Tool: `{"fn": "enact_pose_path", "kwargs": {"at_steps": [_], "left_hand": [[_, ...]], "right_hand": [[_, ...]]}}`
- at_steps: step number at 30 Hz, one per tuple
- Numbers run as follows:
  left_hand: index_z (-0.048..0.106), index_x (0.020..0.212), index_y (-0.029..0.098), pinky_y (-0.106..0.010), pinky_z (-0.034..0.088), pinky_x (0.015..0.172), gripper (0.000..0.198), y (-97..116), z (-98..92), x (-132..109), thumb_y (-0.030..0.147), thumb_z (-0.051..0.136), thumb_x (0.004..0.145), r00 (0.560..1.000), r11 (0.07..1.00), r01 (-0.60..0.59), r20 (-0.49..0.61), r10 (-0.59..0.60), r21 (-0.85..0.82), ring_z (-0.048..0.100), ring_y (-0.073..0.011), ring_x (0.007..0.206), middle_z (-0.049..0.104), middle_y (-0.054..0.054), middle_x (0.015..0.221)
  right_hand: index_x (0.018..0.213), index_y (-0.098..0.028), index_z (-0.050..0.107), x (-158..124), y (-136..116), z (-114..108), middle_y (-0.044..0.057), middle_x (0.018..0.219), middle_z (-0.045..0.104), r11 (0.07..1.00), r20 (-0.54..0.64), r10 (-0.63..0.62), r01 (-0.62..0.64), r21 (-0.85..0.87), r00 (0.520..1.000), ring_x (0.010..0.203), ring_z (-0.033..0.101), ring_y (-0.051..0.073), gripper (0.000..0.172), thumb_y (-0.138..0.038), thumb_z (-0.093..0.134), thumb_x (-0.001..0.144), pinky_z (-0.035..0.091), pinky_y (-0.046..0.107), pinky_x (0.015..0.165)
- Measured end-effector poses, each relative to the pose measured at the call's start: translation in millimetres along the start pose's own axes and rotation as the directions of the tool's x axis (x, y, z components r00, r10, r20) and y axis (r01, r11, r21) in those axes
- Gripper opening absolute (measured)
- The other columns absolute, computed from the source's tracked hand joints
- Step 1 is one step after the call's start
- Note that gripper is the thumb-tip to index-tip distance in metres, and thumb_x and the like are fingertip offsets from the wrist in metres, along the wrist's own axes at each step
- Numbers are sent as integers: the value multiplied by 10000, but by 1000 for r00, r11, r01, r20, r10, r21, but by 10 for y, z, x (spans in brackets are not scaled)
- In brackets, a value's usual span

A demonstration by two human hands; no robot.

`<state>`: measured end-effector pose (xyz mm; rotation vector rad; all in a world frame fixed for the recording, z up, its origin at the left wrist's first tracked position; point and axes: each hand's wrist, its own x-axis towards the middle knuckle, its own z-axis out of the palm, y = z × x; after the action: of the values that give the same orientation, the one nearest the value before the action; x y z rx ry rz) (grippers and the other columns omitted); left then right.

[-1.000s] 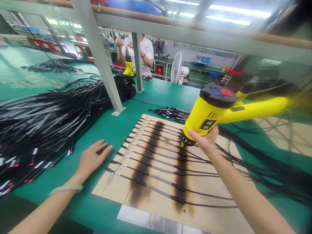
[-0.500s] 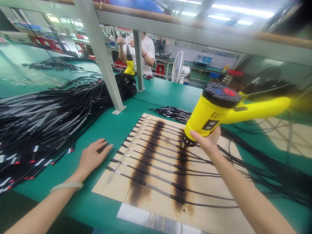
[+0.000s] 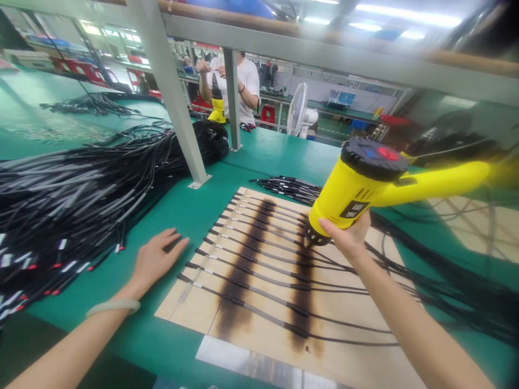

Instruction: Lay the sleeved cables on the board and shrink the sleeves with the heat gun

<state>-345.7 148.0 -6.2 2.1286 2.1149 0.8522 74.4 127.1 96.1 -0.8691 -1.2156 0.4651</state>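
- Essentially, the view has drifted slightly against the last frame, while the yellow heat gun (image 3: 352, 189) keeps nearly the same place over the board.
- Right hand (image 3: 346, 237), at 3 o'clock from board centre: grip clenched around the heat gun's barrel, just behind the nozzle (image 3: 311, 239).
- Nozzle points down at the cable ends near 2 o'clock on the board; contact cannot be confirmed.
- Left hand (image 3: 160, 256), at 9 o'clock from board centre: grip released, palm down and fingers spread on the table (image 3: 243, 162), just beside the board's edge. A pale bangle (image 3: 113, 308) sits on that wrist.
- Wooden board (image 3: 182, 305), at 6 o'clock: about a dozen black cables (image 3: 259, 289) lie side by side across it, over two dark scorch stripes (image 3: 239, 275).
- Large black cable bundle (image 3: 68, 200) lies on the table at 9 o'clock; a smaller bundle (image 3: 287, 189) lies at the board's 12 o'clock edge.
- Steel post (image 3: 170, 92) stands at 11 o'clock.
- Co-worker (image 3: 239, 81) stands at 12 o'clock behind a second yellow heat gun (image 3: 218, 108); a white fan (image 3: 297, 111) stands at 1 o'clock.
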Motion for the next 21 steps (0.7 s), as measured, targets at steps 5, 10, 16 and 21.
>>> {"fn": "enact_pose_path", "kwargs": {"at_steps": [5, 10, 16, 21], "left_hand": [[694, 933, 143, -373, 483, 913, 569, -10, 5, -1, 618, 436, 755, 1000, 1000, -8, -7, 8, 4, 534, -264, 1143, 623, -116, 1166], [690, 946, 145, -359, 478, 916, 571, -7, -10, -6, 619, 438, 750, 1000, 1000, 0, 9, 0, 4, 523, -259, 1158, 616, -114, 1178], [685, 957, 154, -355, 476, 913, 546, 10, -28, -6, 601, 445, 756, 1000, 1000, 0, 21, 0, 10, 520, -256, 1162, 609, -111, 1191], [689, 944, 163, -354, 483, 904, 510, -4, -15, -8, 581, 458, 763, 1000, 1000, -14, 7, 14, 15, 535, -258, 1144, 616, -102, 1182]], "right_hand": [[1015, -216, 508, -11, 43, -46, 44, 910, 624, 999, -9, -32, 32, -8, 999, 789, 641, 273, 608, -235, 834, 502, 561, 482, 703], [1007, -206, 512, -34, -14, -13, 46, 885, 630, 999, -6, -45, 45, -3, 999, 766, 645, 270, 595, -236, 831, 506, 565, 448, 676], [946, -193, 547, -97, -230, 176, 54, 856, 654, 992, 46, -129, 128, 19, 991, 726, 647, 239, 486, -225, 808, 537, 574, 369, 635], [962, -213, 547, -125, -221, 105, 45, 846, 656, 995, 102, -101, 102, 2, 990, 709, 650, 247, 515, -223, 816, 523, 580, 392, 620]]}}
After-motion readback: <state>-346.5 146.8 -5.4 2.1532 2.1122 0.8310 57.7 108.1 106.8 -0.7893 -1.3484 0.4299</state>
